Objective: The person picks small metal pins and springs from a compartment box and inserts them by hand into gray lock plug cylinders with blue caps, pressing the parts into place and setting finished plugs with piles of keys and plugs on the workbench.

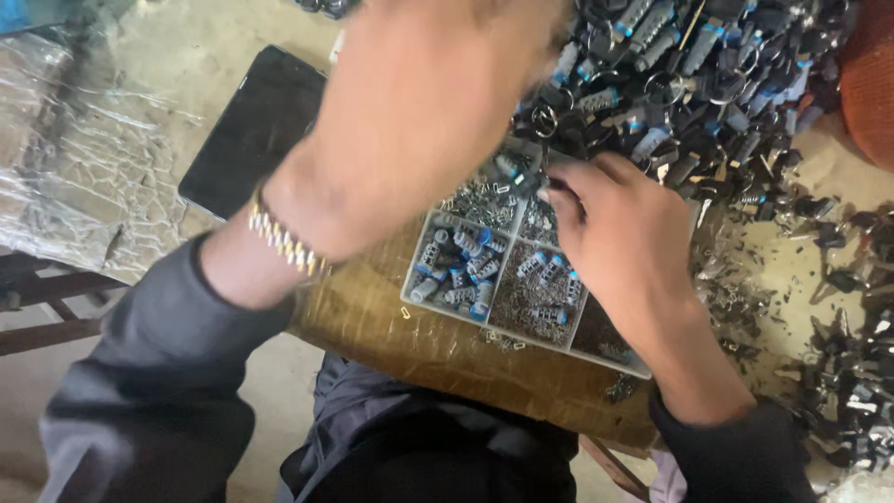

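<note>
My left hand (419,121) is raised close to the camera, blurred, with a gold bracelet (279,240) at the wrist; its fingers reach toward the pile and what they hold is hidden. My right hand (624,242) rests over a white divided tray (414,300), its fingertips pinching a small dark lock part (529,177) above the tray. The tray's compartments hold small silver-and-blue lock cylinders (461,270) and tiny metal bits. A large pile of dark keys and cylinders (689,74) lies just beyond both hands.
A black phone (247,130) lies on the wooden bench (419,345) left of the tray. Crinkled clear plastic (84,149) covers the left side. Loose keys and metal parts (838,307) are scattered at right. An orange mesh item (871,74) sits top right.
</note>
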The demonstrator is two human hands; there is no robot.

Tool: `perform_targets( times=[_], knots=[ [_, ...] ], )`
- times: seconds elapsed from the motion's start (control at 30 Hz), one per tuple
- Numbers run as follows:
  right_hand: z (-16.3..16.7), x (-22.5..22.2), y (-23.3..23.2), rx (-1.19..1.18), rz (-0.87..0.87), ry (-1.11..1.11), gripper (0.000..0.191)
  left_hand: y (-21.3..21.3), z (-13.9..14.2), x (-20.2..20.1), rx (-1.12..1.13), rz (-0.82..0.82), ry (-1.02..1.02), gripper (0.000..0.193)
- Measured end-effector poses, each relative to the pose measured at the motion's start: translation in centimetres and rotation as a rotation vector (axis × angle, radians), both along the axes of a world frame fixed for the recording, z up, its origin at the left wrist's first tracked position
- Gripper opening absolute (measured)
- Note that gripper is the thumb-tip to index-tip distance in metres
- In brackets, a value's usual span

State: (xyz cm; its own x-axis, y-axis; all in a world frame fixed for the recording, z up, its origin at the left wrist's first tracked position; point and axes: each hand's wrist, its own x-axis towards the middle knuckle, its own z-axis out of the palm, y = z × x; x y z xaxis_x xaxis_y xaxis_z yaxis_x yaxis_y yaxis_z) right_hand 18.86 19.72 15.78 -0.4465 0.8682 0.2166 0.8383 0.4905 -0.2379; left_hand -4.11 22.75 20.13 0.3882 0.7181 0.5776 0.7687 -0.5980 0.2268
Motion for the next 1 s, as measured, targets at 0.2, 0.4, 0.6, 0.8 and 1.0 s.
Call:
perform_targets(
  times=[0.2,0.4,0.6,0.8,1.0],
  knots=[
    [1.7,8.0,2.0,-0.026,-0.092,0.408,0.011,-1.7,-5.8,0.3,-0.185,0.006,0.457,0.007],
    [-0.6,14.9,1.7,-0.061,-0.272,0.334,0.023,-0.2,-6.7,0.4,-0.087,-0.010,0.415,0.010],
    [-1.0,13.9,-2.4,-0.150,-0.390,0.660,0.031,0.3,-2.0,-2.1,-0.025,0.043,-0.064,0.010],
    [-1.2,11.2,-1.7,-0.269,-0.457,1.102,0.034,-4.6,-4.5,-2.3,-0.209,-0.248,-0.047,0.015],
    [-3.8,11.3,0.0,-0.249,-0.490,1.267,0.025,-8.0,-4.7,-1.5,-0.428,-0.280,-0.064,0.023]
  ],
)
